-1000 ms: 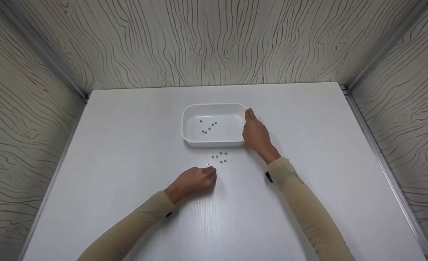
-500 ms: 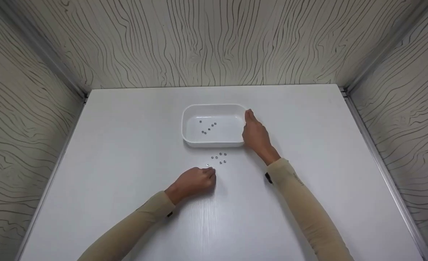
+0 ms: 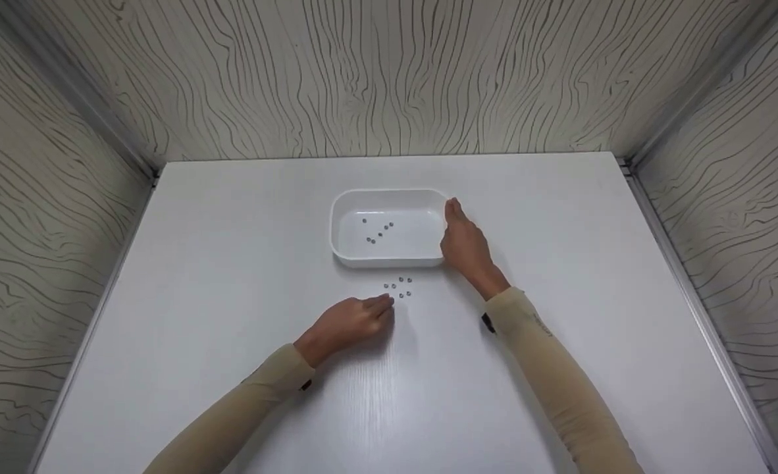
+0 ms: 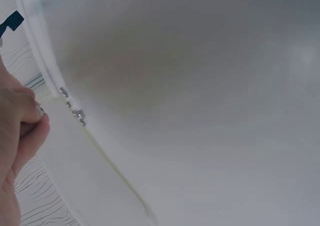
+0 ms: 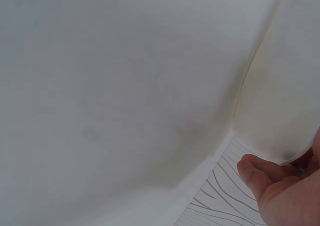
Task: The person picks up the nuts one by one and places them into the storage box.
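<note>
A white plastic tray [image 3: 335, 227] stands at the middle of the white table [image 3: 231, 263] with several small metal nuts [image 3: 379, 232] inside it. More small nuts [image 3: 399, 288] lie loose on the table just in front of the tray. My left hand [image 3: 374, 311] lies knuckles up at the near edge of that cluster. In the left wrist view its thumb and finger [image 4: 30, 118] are pressed together on one nut, with the other nuts [image 4: 72, 108] just ahead. My right hand [image 3: 461, 237] rests with straight fingers against the tray's right wall [image 5: 285, 85].
Wood-grain panels [image 3: 389, 79] close the table in at the back and on both sides, with metal strips along the corners. Bare white tabletop surrounds the tray on the left, right and near sides.
My left hand has slid forward over the single nut that lay just beyond its fingertips; that nut no longer shows. The right hand and the tray have not moved.
</note>
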`<action>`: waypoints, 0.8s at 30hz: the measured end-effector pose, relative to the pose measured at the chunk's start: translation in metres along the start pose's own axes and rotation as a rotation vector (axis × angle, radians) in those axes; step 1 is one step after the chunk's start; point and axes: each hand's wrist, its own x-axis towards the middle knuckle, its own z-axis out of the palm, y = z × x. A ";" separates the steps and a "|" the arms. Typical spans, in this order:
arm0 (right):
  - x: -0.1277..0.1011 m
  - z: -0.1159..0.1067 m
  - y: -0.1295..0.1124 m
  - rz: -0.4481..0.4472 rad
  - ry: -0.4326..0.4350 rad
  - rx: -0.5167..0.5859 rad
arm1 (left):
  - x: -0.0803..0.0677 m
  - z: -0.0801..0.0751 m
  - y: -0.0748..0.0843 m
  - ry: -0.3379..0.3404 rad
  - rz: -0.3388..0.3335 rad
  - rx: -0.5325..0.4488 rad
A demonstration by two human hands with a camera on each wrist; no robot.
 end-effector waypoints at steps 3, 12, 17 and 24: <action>0.000 0.000 0.000 -0.001 -0.005 -0.004 | 0.003 -0.003 -0.003 0.012 -0.034 -0.069; 0.000 -0.002 -0.003 0.011 -0.027 -0.025 | 0.009 -0.014 -0.011 -0.004 -0.170 -0.303; 0.000 -0.002 -0.003 0.018 -0.024 -0.030 | 0.013 -0.020 -0.017 -0.001 -0.221 -0.401; 0.001 -0.002 -0.001 0.006 -0.016 -0.029 | 0.021 -0.026 -0.027 0.056 -0.333 -0.545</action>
